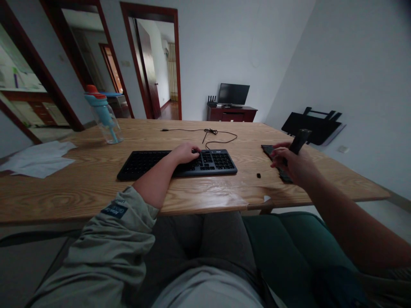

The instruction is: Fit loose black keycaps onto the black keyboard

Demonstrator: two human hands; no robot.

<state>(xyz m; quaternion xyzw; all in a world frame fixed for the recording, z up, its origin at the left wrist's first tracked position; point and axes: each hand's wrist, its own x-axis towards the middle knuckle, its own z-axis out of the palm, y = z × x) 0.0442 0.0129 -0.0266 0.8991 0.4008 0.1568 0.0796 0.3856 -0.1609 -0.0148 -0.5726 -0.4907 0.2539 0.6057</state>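
Keyboard [205,160], black, lying flat across the middle of a wooden table [218,188], near the seated person. The left hand [185,153] rests on it, right of its middle, fingers bent around a small dark spot at the far row of keys; whether they pinch a key or only press down, I cannot tell. The left forearm crosses the near edge and hides several keys. To the right, the right hand [293,162] grips a dark rod [301,140], tilted with one end up, above a dark strip [285,176] with a ragged edge; whether hand and strip touch is unclear.

What could go wrong: a sideways push from the left hand might slide the keyboard, as nothing else is seen bracing it. A low sweep of the right hand could scatter the strip, if it is loose, or knock away the small black piece [258,175] lying between strip and keyboard. The table's near edge, where the covering has a pale lifted patch [266,199], might snag a sleeve.

Beyond the keyboard, its cord [221,141] lies looped and could catch if the keyboard were pulled nearer. Far left stands a clear bottle [107,122]; nearer, white paper [38,159] spreads out. Past the table, a monitor [233,94] sits on a cabinet [231,114].
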